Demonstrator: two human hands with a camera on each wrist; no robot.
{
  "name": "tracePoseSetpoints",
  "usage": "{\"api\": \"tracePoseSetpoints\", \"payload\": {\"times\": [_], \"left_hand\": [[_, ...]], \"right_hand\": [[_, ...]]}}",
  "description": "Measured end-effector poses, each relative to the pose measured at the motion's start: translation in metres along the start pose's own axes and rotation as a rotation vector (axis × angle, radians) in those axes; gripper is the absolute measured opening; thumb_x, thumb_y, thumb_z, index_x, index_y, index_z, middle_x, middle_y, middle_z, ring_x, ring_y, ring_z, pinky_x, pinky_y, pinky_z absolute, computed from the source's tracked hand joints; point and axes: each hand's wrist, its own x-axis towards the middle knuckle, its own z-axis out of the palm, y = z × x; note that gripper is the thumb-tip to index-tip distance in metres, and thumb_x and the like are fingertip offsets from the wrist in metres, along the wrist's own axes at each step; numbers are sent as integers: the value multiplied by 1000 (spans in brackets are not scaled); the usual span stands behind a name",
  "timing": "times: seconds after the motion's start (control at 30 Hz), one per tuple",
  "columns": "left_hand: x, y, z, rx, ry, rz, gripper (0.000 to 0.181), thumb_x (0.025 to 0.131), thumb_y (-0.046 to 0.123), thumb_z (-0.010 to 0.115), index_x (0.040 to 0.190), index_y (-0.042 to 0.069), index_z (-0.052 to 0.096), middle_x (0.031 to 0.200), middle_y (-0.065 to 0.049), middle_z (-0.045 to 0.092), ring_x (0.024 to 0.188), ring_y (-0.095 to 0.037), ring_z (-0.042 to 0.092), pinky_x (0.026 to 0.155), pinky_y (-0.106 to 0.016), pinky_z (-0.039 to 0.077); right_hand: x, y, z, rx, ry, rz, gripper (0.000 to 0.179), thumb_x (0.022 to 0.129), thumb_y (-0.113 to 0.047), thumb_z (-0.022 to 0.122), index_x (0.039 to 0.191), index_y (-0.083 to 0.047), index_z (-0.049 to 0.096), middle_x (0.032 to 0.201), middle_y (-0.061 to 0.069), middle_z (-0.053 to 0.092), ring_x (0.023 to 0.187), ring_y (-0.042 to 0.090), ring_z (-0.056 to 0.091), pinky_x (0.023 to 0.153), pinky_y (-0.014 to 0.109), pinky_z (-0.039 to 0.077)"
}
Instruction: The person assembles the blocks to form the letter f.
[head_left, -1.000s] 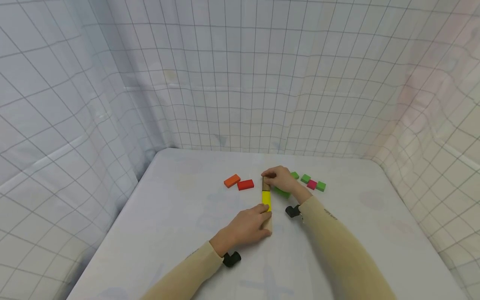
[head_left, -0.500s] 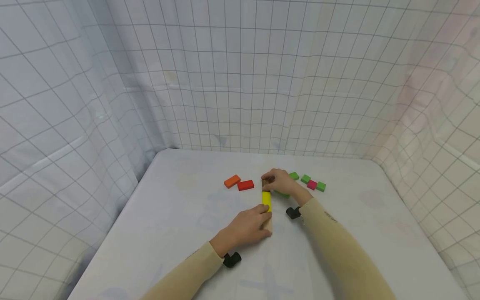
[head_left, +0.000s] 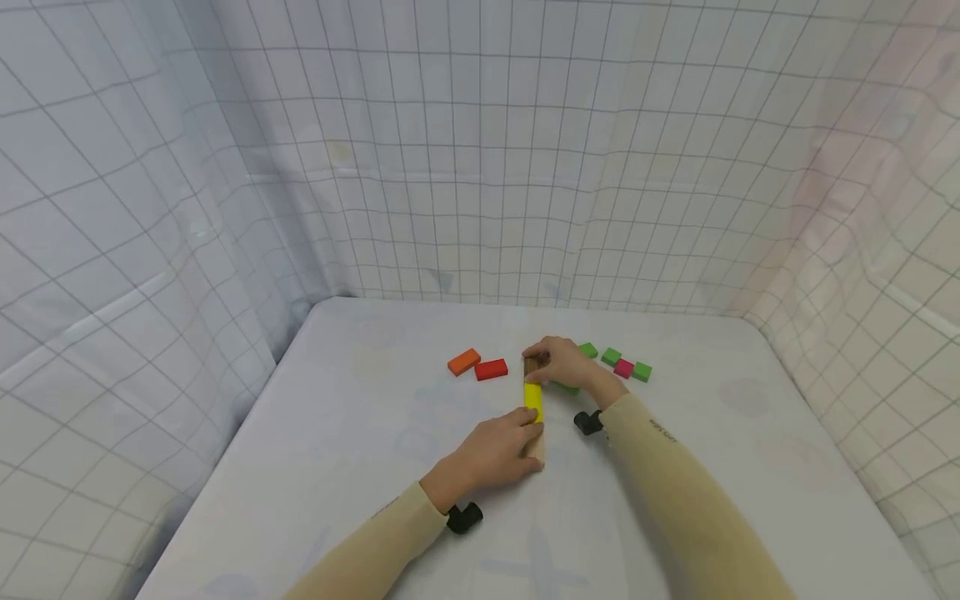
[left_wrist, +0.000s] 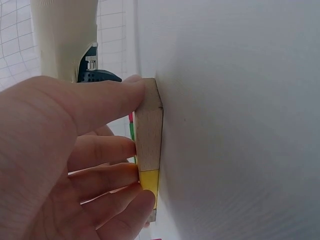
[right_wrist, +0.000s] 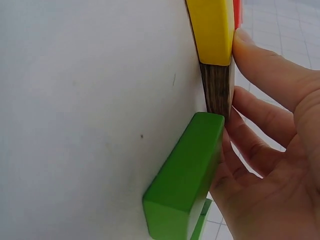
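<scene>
Pale rectangular block (left_wrist: 149, 140): bare wood, matt; dark brown oblong block (right_wrist: 216, 85): streaky wood grain; yellow oblong block (right_wrist: 212, 35), green oblong block (right_wrist: 182, 165): smooth, slight sheen; beige sleeves (head_left: 690, 492): matt cloth; white grid-lined wall (head_left: 525, 167): creased cloth

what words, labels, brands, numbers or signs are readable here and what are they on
None can be read.
Right sleeve: small dark print, too blurred to read.
Left sleeve: a dark streak, perhaps print, too small to tell.
Yellow block, brown block, pale block: no print on the faces that show.
</scene>
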Motion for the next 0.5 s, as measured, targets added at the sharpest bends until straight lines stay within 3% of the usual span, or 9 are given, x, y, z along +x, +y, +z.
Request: {"api": "tracePoseSetpoints", "payload": {"times": [0.5], "left_hand": [[-1,0,-1,0,1,11,56,93,42,72,138,11,61,143,-3,51,124,-14,53,98,-31,49]], "right_hand": [[0,0,0,9,-11,9,51,85,-27,83,131,-12,67,114,2,62,102,23,55,90,40,48]]}}
